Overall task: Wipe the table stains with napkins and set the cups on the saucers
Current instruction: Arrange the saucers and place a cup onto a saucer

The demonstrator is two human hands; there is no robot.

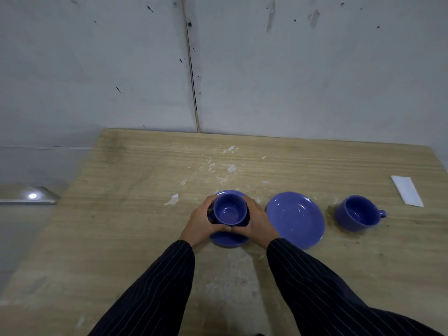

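A blue cup [229, 209] sits upright over a blue saucer [228, 240] near the table's middle. My left hand [201, 223] and my right hand [255, 220] clasp the cup from both sides, thumbs meeting at its near side. A second blue saucer [295, 219] lies bare just to the right. Further right a second blue cup [357, 213] stands on the table, handle pointing right, with a brown stain [330, 215] around its base. A folded white napkin [407, 190] lies at the far right.
White flecks and smears [226, 170] are scattered on the wooden table [121, 214] behind the saucers, and a white scrap [172, 199] lies left of them. A grey wall stands right behind the table. A shiny metal surface [31, 196] shows at the left.
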